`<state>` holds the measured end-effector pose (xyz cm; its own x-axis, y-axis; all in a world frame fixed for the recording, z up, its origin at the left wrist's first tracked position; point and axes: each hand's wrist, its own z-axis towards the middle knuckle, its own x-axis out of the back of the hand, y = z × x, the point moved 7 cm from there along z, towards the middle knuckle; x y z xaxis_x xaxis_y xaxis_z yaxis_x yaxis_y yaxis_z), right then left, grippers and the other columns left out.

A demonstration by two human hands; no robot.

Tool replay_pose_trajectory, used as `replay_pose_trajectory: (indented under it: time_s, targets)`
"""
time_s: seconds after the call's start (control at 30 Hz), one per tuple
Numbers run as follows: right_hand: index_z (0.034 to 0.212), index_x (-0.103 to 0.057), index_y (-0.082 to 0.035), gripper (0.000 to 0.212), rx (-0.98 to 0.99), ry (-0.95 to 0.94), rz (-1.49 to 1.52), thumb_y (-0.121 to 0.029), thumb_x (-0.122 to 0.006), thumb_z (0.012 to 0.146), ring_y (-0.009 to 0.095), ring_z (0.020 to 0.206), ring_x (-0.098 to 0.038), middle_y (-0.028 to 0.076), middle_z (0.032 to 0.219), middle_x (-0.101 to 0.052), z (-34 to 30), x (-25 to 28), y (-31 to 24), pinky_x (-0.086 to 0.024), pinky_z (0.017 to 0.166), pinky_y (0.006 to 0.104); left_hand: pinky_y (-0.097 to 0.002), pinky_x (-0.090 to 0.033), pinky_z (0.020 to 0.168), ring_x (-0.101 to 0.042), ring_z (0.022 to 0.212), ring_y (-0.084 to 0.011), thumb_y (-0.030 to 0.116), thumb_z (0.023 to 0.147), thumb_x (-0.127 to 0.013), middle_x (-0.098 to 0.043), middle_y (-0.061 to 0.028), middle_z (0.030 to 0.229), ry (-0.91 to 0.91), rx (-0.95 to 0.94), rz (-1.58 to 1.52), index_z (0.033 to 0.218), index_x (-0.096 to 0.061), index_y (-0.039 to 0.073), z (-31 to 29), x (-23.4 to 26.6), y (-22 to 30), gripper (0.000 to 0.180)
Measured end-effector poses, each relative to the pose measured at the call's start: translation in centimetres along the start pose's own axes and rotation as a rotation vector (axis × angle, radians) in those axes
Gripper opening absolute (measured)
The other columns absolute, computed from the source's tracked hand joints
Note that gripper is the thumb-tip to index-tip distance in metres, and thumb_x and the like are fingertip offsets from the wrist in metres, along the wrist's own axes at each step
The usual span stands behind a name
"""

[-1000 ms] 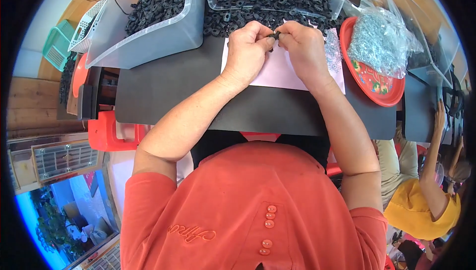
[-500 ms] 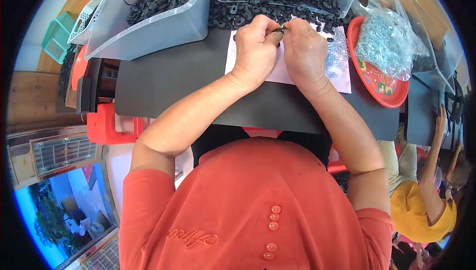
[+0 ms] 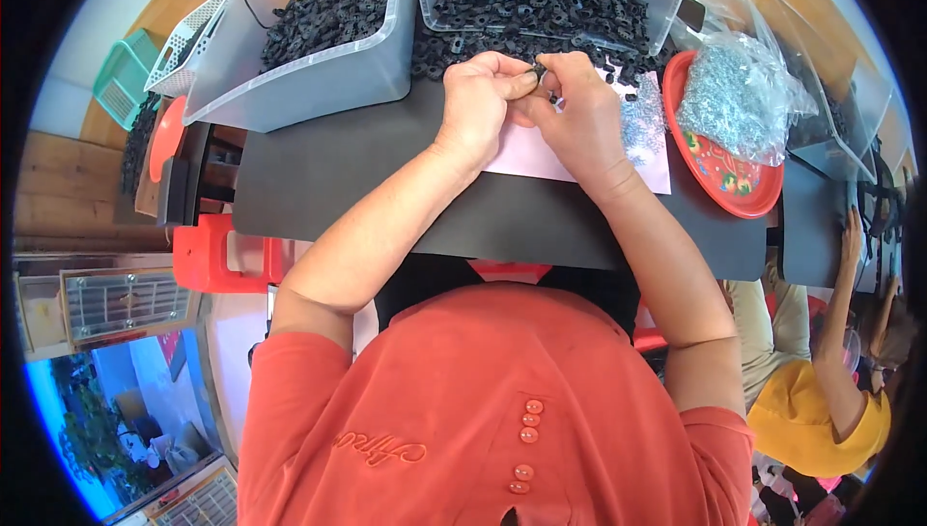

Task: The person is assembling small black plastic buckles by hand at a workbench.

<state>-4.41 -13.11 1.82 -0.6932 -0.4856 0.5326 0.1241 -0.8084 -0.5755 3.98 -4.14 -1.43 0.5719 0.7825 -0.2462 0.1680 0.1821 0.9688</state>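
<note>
Over a pale pink sheet [image 3: 529, 161], my two hands meet at the fingertips. My left hand [image 3: 475, 106] pinches a small black plastic part [image 3: 539, 70] between thumb and forefinger. My right hand [image 3: 586, 125] is curled against the same part, with its fingertips closed on it; the fingers mostly cover it, so its exact shape is hidden. Just beyond my hands lies a heap of similar black plastic parts [image 3: 463, 46]. Small, shiny silvery-blue pieces [image 3: 642, 125] are scattered on the sheet to the right of my right hand.
Two clear plastic bins [image 3: 290, 92] of black parts stand at the back. On the right, a red patterned tray [image 3: 736, 181] bears a clear bag of small shiny pieces [image 3: 729, 92]. Left are a green basket [image 3: 124, 77] and a red stool [image 3: 208, 254]. A person in yellow [image 3: 821, 420] is at right.
My right hand has turned and shifted slightly left and down, its fingers now curled more beneath the part. My left hand keeps its pinch. The whole view has shifted a little.
</note>
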Motion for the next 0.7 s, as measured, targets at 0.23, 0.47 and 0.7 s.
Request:
replay_pose_trajectory:
  time_s: [0.23, 0.47, 0.7]
  targets:
    - [0.092, -0.059, -0.004, 0.026, 0.210, 0.142, -0.320, -0.009, -0.071, 0.069, 0.028, 0.069, -0.059, 0.009, 0.080, -0.056, -0.1, 0.9, -1.3, -0.049, 0.058, 0.0363, -0.0255, -0.048, 0.058, -0.060, 0.062, -0.0140, 0.005, 0.086, -0.064, -0.065, -0.0076, 0.073, -0.039, 0.138, -0.079, 0.085, -0.063, -0.003, -0.5, -0.8, -0.7, 0.008]
    - [0.092, -0.059, -0.003, 0.027, 0.337, 0.201, -0.298, -0.008, -0.072, 0.068, 0.026, 0.069, -0.059, 0.009, 0.075, -0.057, -0.5, 1.1, -3.1, -0.049, 0.057, 0.0350, -0.0239, -0.047, 0.059, -0.060, 0.064, -0.0126, 0.005, 0.086, -0.064, -0.065, -0.0070, 0.074, -0.092, 0.020, -0.064, 0.081, -0.064, -0.002, -1.1, -0.8, 0.8, 0.009]
    - [0.116, -0.058, -0.008, 0.051, 0.197, 0.199, 0.101, -0.016, -0.079, 0.070, 0.014, 0.059, -0.056, 0.005, 0.079, -0.056, 1.6, 3.6, -2.1, -0.048, 0.053, 0.0267, -0.0240, -0.050, 0.052, -0.062, 0.059, -0.0142, 0.004, 0.083, -0.063, -0.066, -0.0113, 0.073, 0.076, -0.340, 0.067, 0.087, -0.063, -0.004, -2.4, 0.6, 8.4, 0.008]
